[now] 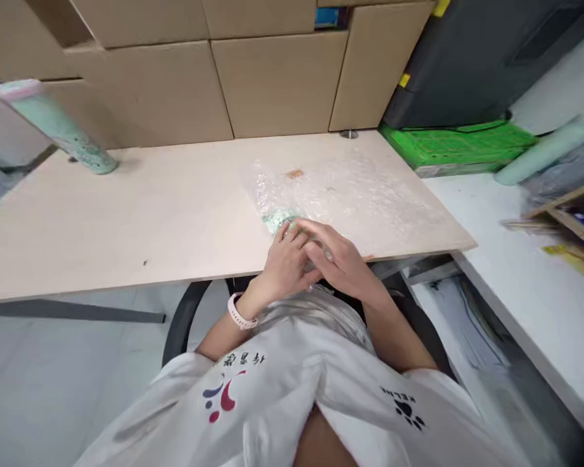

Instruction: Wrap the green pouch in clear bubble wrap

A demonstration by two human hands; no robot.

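A sheet of clear bubble wrap [350,194] lies on the pale wooden table [126,220]. Near the table's front edge a light green object [278,220] sits rolled inside the wrap. My left hand [285,263] and my right hand [338,259] are both curled over this wrapped bundle, fingers pressed on it. Most of the bundle is hidden under my fingers. A white band is on my left wrist [238,313].
A mint green tumbler [58,126] stands at the table's back left. Cardboard boxes [272,84] line the back. A green crate [457,146] under a black case sits to the right, beside a white shelf [516,259]. A small brown scrap [294,173] lies on the wrap.
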